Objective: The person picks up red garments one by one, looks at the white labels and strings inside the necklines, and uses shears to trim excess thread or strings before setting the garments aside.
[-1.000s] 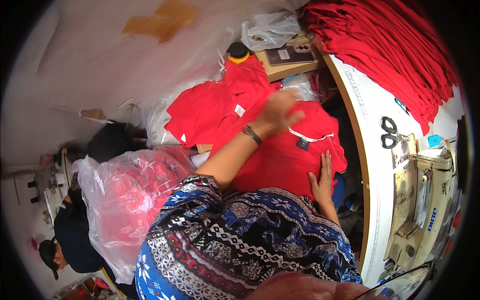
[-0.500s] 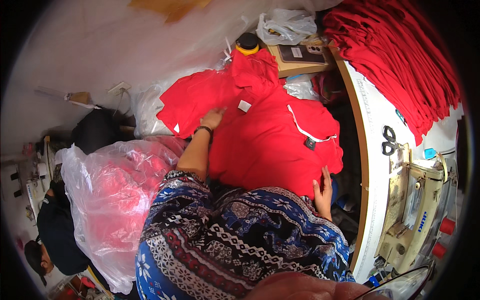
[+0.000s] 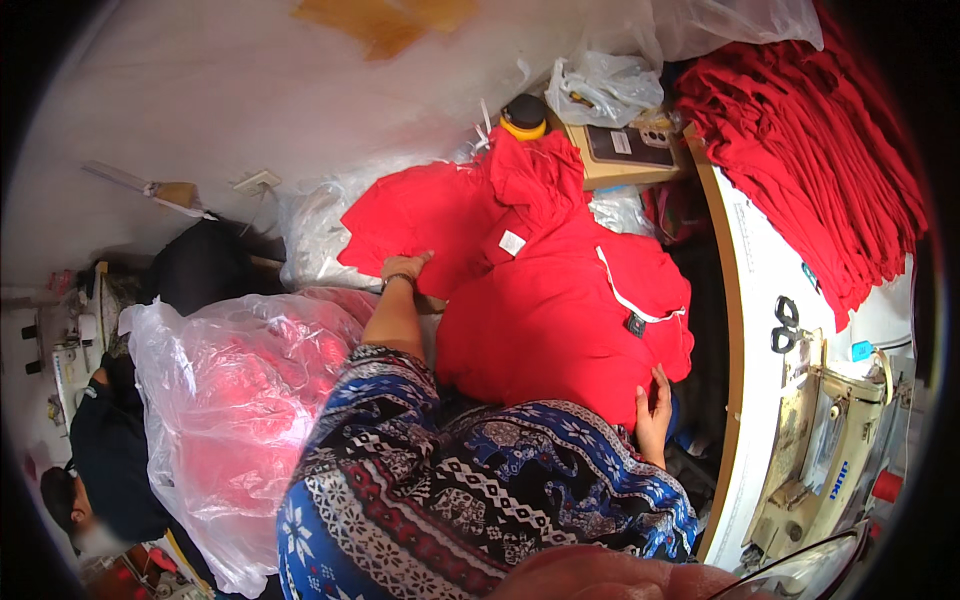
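A red shirt (image 3: 560,340) is spread over my lap, with white neck tape and a dark label at its right side. A white tag (image 3: 511,242) shows near its middle. Further left, a sleeve-like part (image 3: 425,215) of red cloth stretches out, and my left hand (image 3: 405,268) has its fingers closed on the lower edge. Exactly how the fingertips grip is partly hidden. My right hand (image 3: 654,415) rests against the shirt's near right edge, fingers apart and holding nothing.
A clear bag (image 3: 230,400) of red cloth bulges at left, beside a person (image 3: 110,470) in dark clothes. On the right, a white table (image 3: 745,400) carries stacked red garments (image 3: 810,170), black-handled scissors (image 3: 786,323) and a sewing machine (image 3: 825,450). A phone (image 3: 630,147) lies on a box.
My left hand has slid left and toward me, from lying on the cloth to its lower edge. My right hand stays by the shirt's edge. The whole view has shifted slightly.
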